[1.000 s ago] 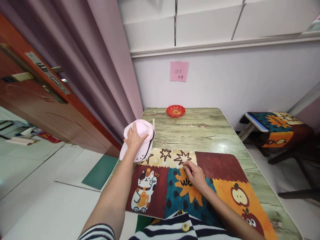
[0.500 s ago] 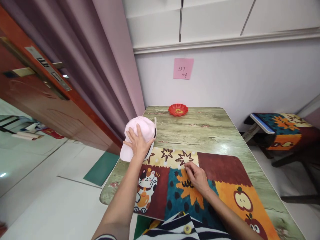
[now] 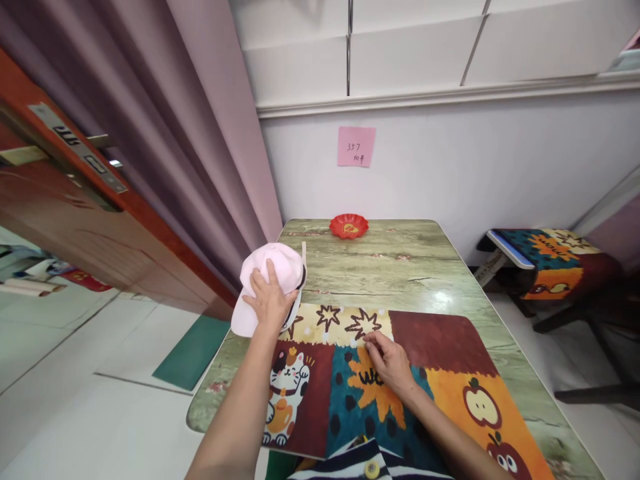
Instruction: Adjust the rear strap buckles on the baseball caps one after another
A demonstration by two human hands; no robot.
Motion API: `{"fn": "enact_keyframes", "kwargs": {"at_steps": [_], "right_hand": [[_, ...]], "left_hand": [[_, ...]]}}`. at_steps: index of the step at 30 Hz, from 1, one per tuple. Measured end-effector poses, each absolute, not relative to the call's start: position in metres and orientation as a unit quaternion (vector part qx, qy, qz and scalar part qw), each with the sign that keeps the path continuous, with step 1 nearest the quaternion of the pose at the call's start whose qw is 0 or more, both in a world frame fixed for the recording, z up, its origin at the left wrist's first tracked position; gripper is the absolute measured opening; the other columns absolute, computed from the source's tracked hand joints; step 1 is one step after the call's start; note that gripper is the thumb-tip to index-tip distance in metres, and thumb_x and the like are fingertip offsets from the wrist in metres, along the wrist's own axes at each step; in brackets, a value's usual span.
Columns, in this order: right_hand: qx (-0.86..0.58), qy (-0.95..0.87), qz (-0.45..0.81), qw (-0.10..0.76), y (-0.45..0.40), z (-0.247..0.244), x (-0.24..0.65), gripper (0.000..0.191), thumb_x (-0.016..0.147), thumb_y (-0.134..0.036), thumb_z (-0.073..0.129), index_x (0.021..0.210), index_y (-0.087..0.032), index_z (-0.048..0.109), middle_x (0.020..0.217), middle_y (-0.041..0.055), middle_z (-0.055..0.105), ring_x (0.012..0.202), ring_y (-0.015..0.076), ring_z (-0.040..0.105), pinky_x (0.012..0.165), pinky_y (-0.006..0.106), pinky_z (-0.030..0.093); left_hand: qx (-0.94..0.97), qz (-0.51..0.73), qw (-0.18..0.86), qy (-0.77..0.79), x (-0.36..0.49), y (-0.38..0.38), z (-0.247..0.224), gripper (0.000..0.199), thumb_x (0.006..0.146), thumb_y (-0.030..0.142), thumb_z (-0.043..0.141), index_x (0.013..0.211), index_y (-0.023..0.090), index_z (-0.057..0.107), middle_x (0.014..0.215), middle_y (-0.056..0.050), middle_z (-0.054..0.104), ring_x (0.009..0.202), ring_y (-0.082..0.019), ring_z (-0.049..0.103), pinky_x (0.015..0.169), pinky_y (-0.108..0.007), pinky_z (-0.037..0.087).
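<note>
A pale pink baseball cap (image 3: 273,263) sits at the left side of the table, its brim pointing down and left and its strap side facing right. My left hand (image 3: 267,300) is over the crown, fingers spread on the cloth and thumb near the strap-side edge, holding the cap. The cap's underside is hidden. My right hand (image 3: 387,357) rests over the patterned mat (image 3: 440,340), with its fingers curled together and nothing visible in them. The mat shows a cat, stars and apples.
A red scalloped dish (image 3: 349,227) stands at the far edge of the wood-patterned table (image 3: 400,267). A pink note (image 3: 356,147) is on the wall behind. To the left are a wooden door (image 3: 100,220) and a purple curtain (image 3: 220,120). Another covered table (image 3: 555,260) stands right.
The view has shifted slightly, so everything appears a little lower and further left. My left hand stays on the cap, and my right hand keeps its place over the mat.
</note>
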State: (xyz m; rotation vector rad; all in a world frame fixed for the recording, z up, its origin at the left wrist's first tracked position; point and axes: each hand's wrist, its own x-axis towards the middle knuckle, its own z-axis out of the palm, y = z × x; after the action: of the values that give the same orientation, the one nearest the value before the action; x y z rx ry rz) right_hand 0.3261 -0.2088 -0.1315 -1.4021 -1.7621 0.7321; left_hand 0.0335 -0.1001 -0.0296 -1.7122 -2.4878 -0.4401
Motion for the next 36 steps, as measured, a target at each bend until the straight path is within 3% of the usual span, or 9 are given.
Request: {"fn": "enact_keyframes", "kwargs": {"at_steps": [5,7,10,12,13,15,18,30,36], "right_hand": [[-0.548,-0.689,0.287,0.378,-0.21,-0.132,0.327,0.024,0.097,-0.034,0.045,0.098,-0.024,0.067,0.087,0.0042,0.075,0.073,0.0198,0.069,0.067,0.028,0.047],[-0.55,-0.687,0.29,0.377,-0.208,-0.132,0.327,0.024,0.096,-0.036,0.046,0.097,-0.024,0.067,0.084,0.0035,0.074,0.07,0.0194,0.067,0.066,0.028,0.047],[-0.549,-0.666,0.334,0.379,-0.201,-0.128,0.326,0.024,0.095,-0.04,0.049,0.094,-0.024,0.067,0.073,0.0013,0.071,0.062,0.0183,0.065,0.061,0.027,0.048],[-0.54,-0.64,0.376,0.396,-0.192,-0.125,0.325,0.027,0.095,-0.043,0.049,0.094,-0.023,0.066,0.072,0.0015,0.072,0.061,0.0181,0.066,0.059,0.027,0.05],[-0.536,-0.63,0.389,0.406,-0.186,-0.123,0.325,0.028,0.095,-0.044,0.048,0.094,-0.022,0.066,0.074,0.0022,0.073,0.061,0.0181,0.067,0.06,0.027,0.051],[-0.538,-0.619,0.391,0.418,-0.177,-0.122,0.325,0.031,0.096,-0.046,0.046,0.096,-0.022,0.065,0.077,0.0032,0.075,0.061,0.0177,0.068,0.06,0.027,0.052],[-0.559,-0.622,0.357,0.415,-0.168,-0.124,0.326,0.033,0.097,-0.047,0.044,0.09,-0.022,0.065,0.067,0.0014,0.071,0.056,0.0175,0.065,0.061,0.027,0.05],[-0.59,-0.652,0.274,0.389,-0.177,-0.132,0.318,0.027,0.092,-0.043,0.053,0.088,-0.026,0.073,0.075,0.003,0.076,0.069,0.0208,0.069,0.063,0.026,0.042],[-0.586,-0.612,0.318,0.427,-0.166,-0.107,0.314,0.059,0.1,-0.06,0.031,0.075,-0.022,0.069,0.057,0.002,0.068,0.05,0.0177,0.062,0.054,0.026,0.045]], "left_hand": [[-0.575,-0.176,0.057,-0.797,0.042,-0.11,-0.021,0.109,0.081,0.055,0.07,0.164,0.02,0.008,0.168,-0.028,0.002,0.155,-0.046,0.002,0.112,-0.077,0.018],[-0.609,-0.205,0.069,-0.763,0.057,-0.12,-0.025,0.093,0.087,0.05,0.065,0.162,0.017,0.022,0.168,-0.025,0.01,0.156,-0.043,0.002,0.117,-0.072,0.013],[-0.704,-0.281,-0.042,-0.651,0.092,-0.135,-0.047,0.049,0.094,0.039,0.053,0.139,0.02,0.057,0.148,-0.02,0.051,0.146,-0.033,0.038,0.119,-0.051,0.029],[-0.705,-0.344,-0.181,-0.594,0.117,-0.144,-0.069,0.028,0.095,0.038,0.05,0.107,0.023,0.07,0.113,-0.014,0.07,0.113,-0.028,0.063,0.104,-0.04,0.045],[-0.679,-0.367,-0.243,-0.587,0.129,-0.148,-0.08,0.024,0.094,0.039,0.051,0.093,0.024,0.069,0.094,-0.01,0.071,0.093,-0.025,0.066,0.092,-0.037,0.049],[-0.662,-0.375,-0.276,-0.587,0.147,-0.153,-0.101,0.028,0.095,0.041,0.047,0.081,0.024,0.064,0.071,-0.003,0.064,0.067,-0.019,0.06,0.071,-0.031,0.048],[-0.65,-0.383,-0.294,-0.587,0.16,-0.157,-0.119,0.029,0.093,0.041,0.047,0.073,0.023,0.058,0.062,0.0,0.057,0.058,-0.017,0.053,0.061,-0.028,0.04],[-0.622,-0.414,-0.361,-0.557,0.157,-0.161,-0.124,0.029,0.089,0.045,0.052,0.071,0.023,0.055,0.061,0.002,0.055,0.059,-0.015,0.051,0.06,-0.026,0.036],[-0.574,-0.464,-0.396,-0.545,0.158,-0.158,-0.103,0.04,0.09,0.053,0.049,0.066,0.021,0.053,0.056,0.001,0.053,0.054,-0.014,0.05,0.059,-0.027,0.041]]}}
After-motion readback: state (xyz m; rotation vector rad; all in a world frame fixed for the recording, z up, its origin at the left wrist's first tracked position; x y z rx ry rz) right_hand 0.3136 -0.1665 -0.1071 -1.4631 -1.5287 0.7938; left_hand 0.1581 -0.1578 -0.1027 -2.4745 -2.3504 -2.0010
